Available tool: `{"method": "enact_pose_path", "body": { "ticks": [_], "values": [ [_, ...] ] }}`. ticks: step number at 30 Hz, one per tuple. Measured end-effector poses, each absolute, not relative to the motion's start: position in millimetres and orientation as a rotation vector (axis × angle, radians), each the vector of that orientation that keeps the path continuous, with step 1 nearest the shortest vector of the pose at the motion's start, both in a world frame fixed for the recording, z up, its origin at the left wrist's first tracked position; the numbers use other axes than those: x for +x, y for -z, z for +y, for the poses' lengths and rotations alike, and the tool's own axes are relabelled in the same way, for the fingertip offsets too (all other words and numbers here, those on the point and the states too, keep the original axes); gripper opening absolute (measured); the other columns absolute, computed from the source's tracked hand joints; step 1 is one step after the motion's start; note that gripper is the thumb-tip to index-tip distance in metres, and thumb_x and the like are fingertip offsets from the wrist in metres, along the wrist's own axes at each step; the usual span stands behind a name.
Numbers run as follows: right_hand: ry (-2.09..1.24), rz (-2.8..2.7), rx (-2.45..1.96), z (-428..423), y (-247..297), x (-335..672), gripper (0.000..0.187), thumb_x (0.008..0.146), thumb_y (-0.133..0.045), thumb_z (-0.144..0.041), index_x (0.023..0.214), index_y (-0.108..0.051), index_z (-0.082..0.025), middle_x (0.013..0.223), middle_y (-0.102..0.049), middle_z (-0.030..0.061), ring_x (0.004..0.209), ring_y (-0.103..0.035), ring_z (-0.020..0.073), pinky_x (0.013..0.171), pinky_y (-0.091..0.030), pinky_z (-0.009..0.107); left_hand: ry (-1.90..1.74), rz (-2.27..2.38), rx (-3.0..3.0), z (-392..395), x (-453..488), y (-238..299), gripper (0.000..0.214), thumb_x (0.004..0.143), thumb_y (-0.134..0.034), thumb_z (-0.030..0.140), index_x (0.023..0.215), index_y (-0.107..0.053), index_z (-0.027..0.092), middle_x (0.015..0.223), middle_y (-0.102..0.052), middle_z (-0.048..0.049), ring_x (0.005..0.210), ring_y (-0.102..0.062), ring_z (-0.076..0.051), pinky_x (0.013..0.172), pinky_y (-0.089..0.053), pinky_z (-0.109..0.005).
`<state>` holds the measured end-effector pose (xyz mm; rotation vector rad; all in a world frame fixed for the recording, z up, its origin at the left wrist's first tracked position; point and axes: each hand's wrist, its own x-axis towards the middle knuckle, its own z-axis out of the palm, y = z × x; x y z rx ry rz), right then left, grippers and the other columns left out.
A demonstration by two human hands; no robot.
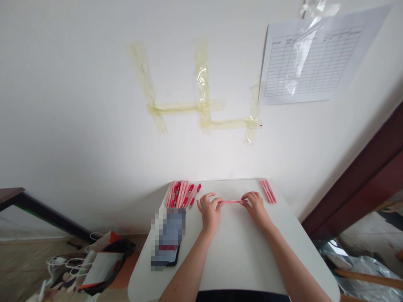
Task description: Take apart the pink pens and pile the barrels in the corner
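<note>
A pink pen [232, 201] lies crosswise between my two hands, just above or on the white table [242, 251]; which of the two I cannot tell. My left hand [210, 211] pinches its left end, other fingers spread. At the right end, my right hand [254, 206] grips it between thumb and fingers, which hide the tip. To the left, several pink and red pens [180, 194] lie in a bunch, with one red-and-pink pen [195, 195] at its right edge. A few pink pens [267, 191] lie side by side at the far right corner.
A phone-like dark object [171, 235], partly blurred out, lies on the table's left side. The white wall [94, 105] behind carries yellowed tape [203, 79] and a printed sheet [315, 63]. Bags and cables [103, 264] sit on the floor at left, plastic bags [371, 268] at right.
</note>
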<state>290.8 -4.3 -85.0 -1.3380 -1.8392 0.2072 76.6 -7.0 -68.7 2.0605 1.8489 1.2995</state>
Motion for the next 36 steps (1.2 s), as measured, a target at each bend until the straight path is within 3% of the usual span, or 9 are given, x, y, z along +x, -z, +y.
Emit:
{"method": "enact_pose_path", "body": {
  "ticks": [7,13,18,23,29,33,36],
  "values": [
    [-0.224,-1.81,-1.369,0.2,90.6,291.1,0.043,0.103,-0.04,-0.045,0.074,-0.065,-0.024,0.101,-0.065,0.0102,0.11,-0.049,0.0299,0.097,-0.043,0.051,-1.292,1.835,2.053,-8.7,77.5,67.4,0.009,0.08,-0.076,0.022,0.083,-0.077,0.03,0.117,-0.064,-0.0043,0.119,-0.053,-0.025,0.115,-0.028,-0.058],
    [-0.202,-1.821,-1.332,-5.5,83.9,295.9,0.026,0.095,-0.056,-0.05,0.107,-0.065,-0.028,0.118,-0.062,0.0088,0.118,-0.048,0.0291,0.1,-0.046,0.048,-1.325,1.846,2.044,-6.7,75.4,70.1,0.007,0.082,-0.074,0.023,0.084,-0.077,0.029,0.116,-0.064,-0.0042,0.119,-0.054,-0.025,0.113,-0.032,-0.055],
    [-0.175,-1.822,-1.327,-3.4,85.9,295.9,0.023,0.098,-0.053,-0.045,0.095,-0.066,-0.027,0.115,-0.063,0.0085,0.118,-0.049,0.0289,0.1,-0.045,0.048,-1.331,1.844,2.024,-5.4,75.4,70.3,0.007,0.081,-0.075,0.024,0.083,-0.078,0.03,0.115,-0.064,-0.0041,0.118,-0.054,-0.025,0.112,-0.034,-0.054],
    [-0.207,-1.802,-1.371,-0.6,90.0,294.0,0.04,0.101,-0.044,-0.045,0.072,-0.063,-0.025,0.107,-0.065,0.008,0.115,-0.05,0.0283,0.099,-0.045,0.046,-1.339,1.826,2.03,-5.9,76.7,69.6,0.007,0.08,-0.076,0.023,0.082,-0.078,0.03,0.114,-0.064,-0.0041,0.119,-0.053,-0.026,0.112,-0.032,-0.054],
    [-0.224,-1.806,-1.331,-3.5,85.5,297.5,0.025,0.094,-0.058,-0.051,0.099,-0.065,-0.028,0.109,-0.065,0.0072,0.113,-0.051,0.0285,0.098,-0.045,0.046,-1.339,1.831,2.025,-5.2,75.1,71.0,0.006,0.083,-0.073,0.025,0.084,-0.077,0.029,0.114,-0.064,-0.0048,0.119,-0.053,-0.026,0.112,-0.032,-0.053],
    [-0.27,-1.804,-1.325,-2.6,87.0,297.3,0.026,0.095,-0.056,-0.051,0.09,-0.066,-0.027,0.105,-0.065,0.0072,0.114,-0.05,0.0287,0.099,-0.044,0.047,-1.332,1.835,2.03,-5.0,75.3,71.5,0.006,0.082,-0.074,0.023,0.083,-0.077,0.029,0.113,-0.064,-0.0042,0.118,-0.053,-0.025,0.112,-0.032,-0.052],
    [-0.305,-1.796,-1.347,0.1,90.3,295.9,0.039,0.1,-0.046,-0.051,0.077,-0.064,-0.025,0.101,-0.064,0.0079,0.113,-0.05,0.029,0.1,-0.043,0.048,-1.341,1.836,2.05,-5.1,76.4,71.9,0.008,0.082,-0.074,0.022,0.083,-0.077,0.029,0.112,-0.065,-0.0039,0.117,-0.053,-0.025,0.111,-0.033,-0.051]
  ]
}}
